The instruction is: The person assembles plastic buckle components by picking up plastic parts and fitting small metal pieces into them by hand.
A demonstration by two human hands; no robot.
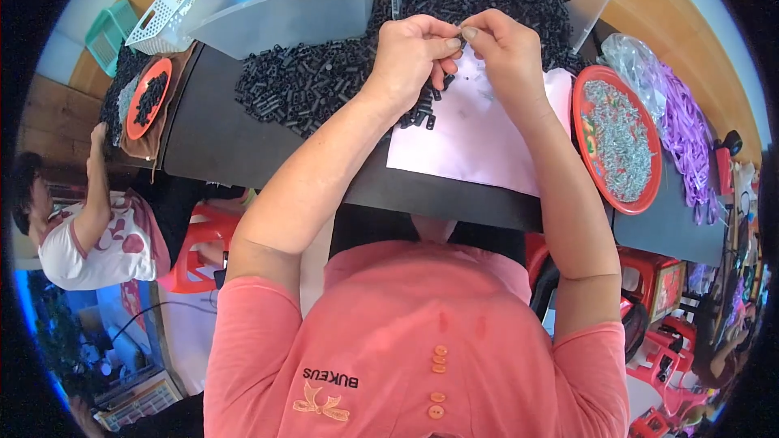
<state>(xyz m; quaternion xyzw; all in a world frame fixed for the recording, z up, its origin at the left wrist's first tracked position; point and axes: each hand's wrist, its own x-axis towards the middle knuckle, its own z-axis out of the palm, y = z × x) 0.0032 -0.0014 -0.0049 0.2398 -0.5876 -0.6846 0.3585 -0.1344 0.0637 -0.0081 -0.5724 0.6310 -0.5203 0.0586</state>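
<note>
Both hands meet at about 12 o'clock over the dark surface (219, 142), the left hand (410, 53) and right hand (507, 53) with fingertips pressed together around a small black plastic piece (459, 42). It is pinched between thumbs and forefingers of both, so both sets of fingers are closed on it; it is too small and too covered to tell its long axis. Neither hand is nearer: the piece sits right between them, just above a pale pink sheet (479, 134) lying flat on the surface. Behind the hands, from 10 to 12 o'clock, spreads a heap of black plastic parts (308, 85), short, ribbed and matte, spilling from a clear plastic bin (284, 12). At 3 o'clock a round red tray (586, 89) holds a mass of small shiny metal springs (621, 142), with glossy purple ribbons (686, 134) beyond it. At 9 o'clock another person (89, 227) reaches toward a second red tray (139, 101) of black parts.
</note>
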